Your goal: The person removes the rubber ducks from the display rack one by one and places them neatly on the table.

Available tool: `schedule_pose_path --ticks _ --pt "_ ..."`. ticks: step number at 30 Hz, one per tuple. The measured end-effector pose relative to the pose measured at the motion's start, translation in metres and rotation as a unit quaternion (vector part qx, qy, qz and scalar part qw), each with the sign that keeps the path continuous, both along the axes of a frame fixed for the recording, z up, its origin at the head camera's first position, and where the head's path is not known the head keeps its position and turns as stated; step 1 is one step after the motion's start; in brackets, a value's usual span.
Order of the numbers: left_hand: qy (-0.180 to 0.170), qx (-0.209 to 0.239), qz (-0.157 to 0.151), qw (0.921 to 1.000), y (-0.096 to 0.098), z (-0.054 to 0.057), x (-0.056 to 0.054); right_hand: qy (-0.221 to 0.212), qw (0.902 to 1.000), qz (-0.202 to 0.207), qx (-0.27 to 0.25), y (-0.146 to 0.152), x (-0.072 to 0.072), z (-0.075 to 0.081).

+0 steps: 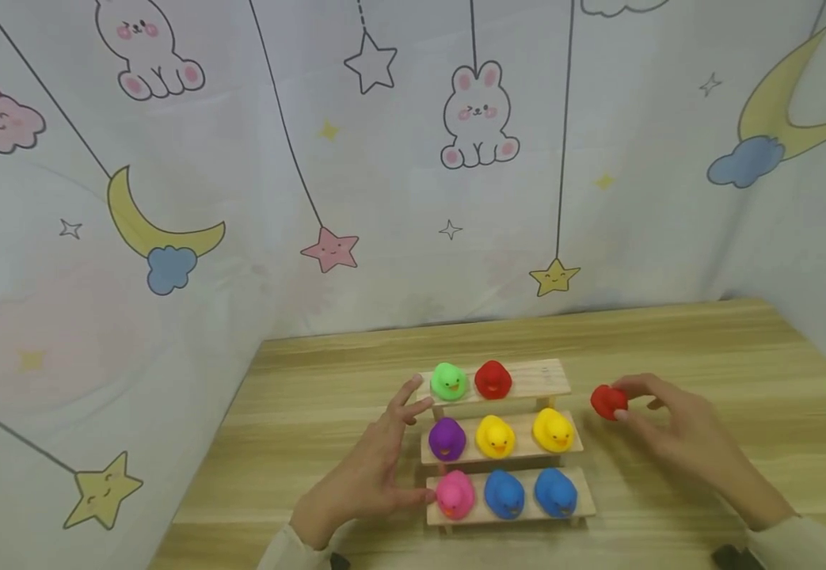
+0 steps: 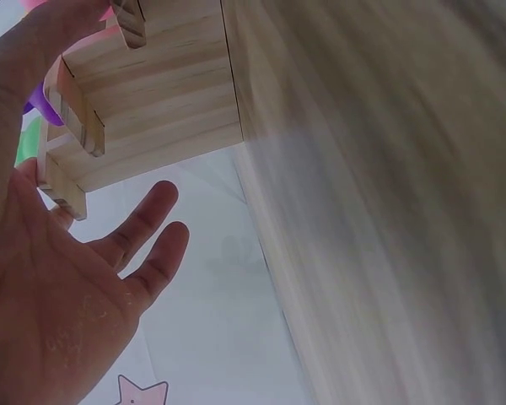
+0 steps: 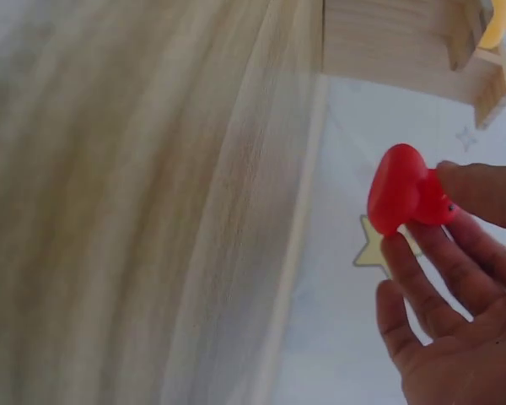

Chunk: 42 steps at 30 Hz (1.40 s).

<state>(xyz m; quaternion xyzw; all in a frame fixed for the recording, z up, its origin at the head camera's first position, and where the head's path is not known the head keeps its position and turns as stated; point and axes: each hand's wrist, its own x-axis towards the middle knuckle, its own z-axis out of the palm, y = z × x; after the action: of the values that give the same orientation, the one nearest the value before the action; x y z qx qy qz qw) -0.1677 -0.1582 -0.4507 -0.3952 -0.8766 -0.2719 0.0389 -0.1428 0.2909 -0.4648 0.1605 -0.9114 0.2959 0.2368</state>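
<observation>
A three-tier wooden stand (image 1: pixel 532 448) holds small rubber ducks. My left hand (image 1: pixel 370 467) is at its left side, fingers spread, with the thumb beside the pink duck (image 1: pixel 454 495) and fingertips by the top tier's end. In the left wrist view, that hand (image 2: pixel 63 287) reaches along the stand's stepped end. Right of the stand, my right hand (image 1: pixel 683 427) pinches a red rubber duck (image 1: pixel 608 402) between thumb and fingers. The right wrist view shows this duck (image 3: pixel 398 190) held above the table, its outer fingers extended.
On the top tier sit a green duck (image 1: pixel 448 382) and another red duck (image 1: pixel 492 381), at left and middle. The middle tier bears a purple duck (image 1: pixel 447 439) and two yellow ducks (image 1: pixel 495 437). Two blue ducks (image 1: pixel 504 495) sit below. A printed curtain (image 1: pixel 398 182) hangs behind the wooden table (image 1: pixel 313 396).
</observation>
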Motion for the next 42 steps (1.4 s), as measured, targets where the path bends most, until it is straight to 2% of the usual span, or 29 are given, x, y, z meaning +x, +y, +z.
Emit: schedule_pose_path --ticks 6,12,15,22,30,35,42 --pt "-0.011 0.003 0.001 0.9999 0.000 0.001 0.000 -0.067 0.9977 0.010 0.007 0.004 -0.014 0.000" --pt "-0.015 0.002 0.004 0.9999 0.000 0.001 0.002 -0.139 0.9902 0.016 -0.001 0.007 -0.029 -0.002" --pt "-0.021 0.002 0.005 0.9998 0.000 0.002 0.003 -0.159 0.9870 0.024 -0.001 0.007 -0.033 -0.003" --pt "-0.023 0.007 0.002 0.9997 -0.001 0.000 0.002 -0.168 0.9850 0.039 0.011 0.004 -0.038 -0.004" --pt "-0.008 0.014 -0.014 0.9998 -0.001 -0.001 -0.001 -0.197 0.9800 0.027 0.005 0.002 -0.038 -0.003" --pt "-0.015 0.008 -0.010 0.9998 -0.001 0.000 -0.001 -0.204 0.9784 0.026 -0.024 -0.001 -0.036 0.007" --pt "-0.019 0.007 -0.008 0.9998 -0.001 -0.001 -0.001 -0.173 0.9827 0.047 -0.046 -0.001 -0.035 0.025"
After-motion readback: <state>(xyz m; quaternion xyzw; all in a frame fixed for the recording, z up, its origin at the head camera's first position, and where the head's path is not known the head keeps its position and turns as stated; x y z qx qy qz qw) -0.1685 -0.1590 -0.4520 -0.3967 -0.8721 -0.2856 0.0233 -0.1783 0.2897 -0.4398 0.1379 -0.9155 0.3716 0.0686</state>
